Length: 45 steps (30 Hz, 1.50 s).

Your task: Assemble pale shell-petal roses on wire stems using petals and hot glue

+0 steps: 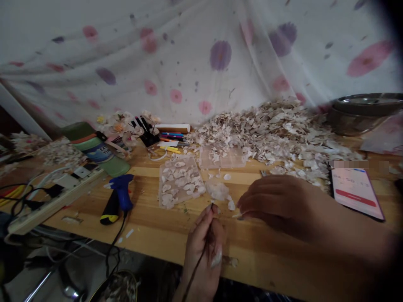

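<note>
Right of the clear plastic tray (163, 184), the left hand (204, 247) grips a thin dark stem (195, 268). The right hand (270, 205) pinches a pale flake (236, 215).

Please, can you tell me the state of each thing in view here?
left hand: closed around a thin dark stem
right hand: low over the table, fingertips beside a white flake
blue hot glue gun: lying on the table
phone: screen lit
steel bowl: upright
clear plastic tray: open, holding pale flakes
</note>
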Motion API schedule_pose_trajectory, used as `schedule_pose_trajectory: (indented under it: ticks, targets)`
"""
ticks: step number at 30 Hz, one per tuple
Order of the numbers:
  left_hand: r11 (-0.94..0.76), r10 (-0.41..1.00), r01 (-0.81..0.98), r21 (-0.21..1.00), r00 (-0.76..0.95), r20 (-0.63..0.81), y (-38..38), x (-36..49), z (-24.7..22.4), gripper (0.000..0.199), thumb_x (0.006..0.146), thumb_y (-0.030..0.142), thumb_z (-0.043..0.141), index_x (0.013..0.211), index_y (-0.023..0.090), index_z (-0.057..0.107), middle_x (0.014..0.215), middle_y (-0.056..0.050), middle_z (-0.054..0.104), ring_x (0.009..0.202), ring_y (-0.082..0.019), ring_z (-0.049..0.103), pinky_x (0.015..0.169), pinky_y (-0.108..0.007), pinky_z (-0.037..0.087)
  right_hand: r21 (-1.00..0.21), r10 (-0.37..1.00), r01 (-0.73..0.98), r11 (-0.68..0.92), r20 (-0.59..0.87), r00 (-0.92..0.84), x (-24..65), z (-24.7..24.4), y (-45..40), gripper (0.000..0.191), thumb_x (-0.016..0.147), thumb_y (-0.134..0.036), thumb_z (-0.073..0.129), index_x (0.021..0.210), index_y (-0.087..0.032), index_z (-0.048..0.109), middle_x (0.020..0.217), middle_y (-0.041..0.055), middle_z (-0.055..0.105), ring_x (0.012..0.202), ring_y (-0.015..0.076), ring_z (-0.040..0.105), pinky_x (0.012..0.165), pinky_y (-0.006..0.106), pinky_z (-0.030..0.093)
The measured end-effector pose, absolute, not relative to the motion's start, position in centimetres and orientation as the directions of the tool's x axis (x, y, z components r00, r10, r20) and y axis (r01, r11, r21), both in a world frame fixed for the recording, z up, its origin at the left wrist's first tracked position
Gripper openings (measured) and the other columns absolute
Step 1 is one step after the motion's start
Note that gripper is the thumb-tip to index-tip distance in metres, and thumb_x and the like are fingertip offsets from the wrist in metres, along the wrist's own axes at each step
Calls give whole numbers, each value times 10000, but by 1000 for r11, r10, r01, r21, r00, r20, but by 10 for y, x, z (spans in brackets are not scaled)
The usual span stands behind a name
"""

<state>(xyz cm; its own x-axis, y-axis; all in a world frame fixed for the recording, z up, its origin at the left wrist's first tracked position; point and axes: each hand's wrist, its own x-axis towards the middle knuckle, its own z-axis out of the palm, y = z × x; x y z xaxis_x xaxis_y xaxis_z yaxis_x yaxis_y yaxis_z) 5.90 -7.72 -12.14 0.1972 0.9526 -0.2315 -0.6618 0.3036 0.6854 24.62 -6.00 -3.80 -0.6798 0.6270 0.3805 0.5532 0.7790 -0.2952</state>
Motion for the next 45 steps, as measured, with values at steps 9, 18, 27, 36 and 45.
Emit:
schedule_pose_trajectory:
  ticks: [9, 18, 27, 36, 45]
  targets:
    - [273, 959, -641, 717, 241, -149, -83, 57, -118, 251, 889, 383, 560, 786, 177, 660, 353, 76, 387, 359, -39, 189, 400, -158, 226, 110, 513, 648, 754, 518, -685, 217, -46, -75, 517, 1018, -182, 159, 834, -140, 641, 742, 55, 685, 587, 151, 573, 543, 294, 422]
    - [304, 934, -667, 680, 350, -74, -76, 54, -135, 232, 901, 354, 543, 804, 167, 639, 351, 61, 413, 338, -44, 239, 380, -158, 196, 178, 506, 686, 706, 552, -663, 217, -42, -77, 519, 1010, -154, 165, 796, -149, 638, 746, 61, 686, 583, 151, 575, 514, 303, 436]
    - [302, 950, -522, 797, 233, -207, -75, 57, -134, 303, 692, 406, 776, 831, 172, 644, 565, 50, 522, 447, -38, 371, 435, -153, 311, 179, 490, 620, 764, 464, -737, 227, -36, -73, 416, 1000, -151, 238, 876, -168, 635, 773, 60, 662, 651, 153, 584, 577, 294, 473]
    - [538, 803, -605, 588, 580, -138, -68, 48, -133, 154, 732, 235, 749, 811, 177, 631, 650, 72, 511, 327, 49, 255, 373, -113, 247, 56, 550, 633, 772, 439, -710, 230, -38, -69, 324, 988, -160, 327, 921, -170, 644, 819, 69, 686, 702, 159, 626, 615, 281, 488]
    - [702, 711, -702, 117, 680, -181, -66, 44, -131, 227, 720, 7, 674, 928, 99, 679, 737, 45, 463, 387, 100, 292, 435, -56, 291, -322, 729, 656, 682, 368, -577, 247, -46, -54, 194, 956, -249, 485, 887, -187, 656, 808, 31, 687, 711, 123, 633, 646, 237, 436]
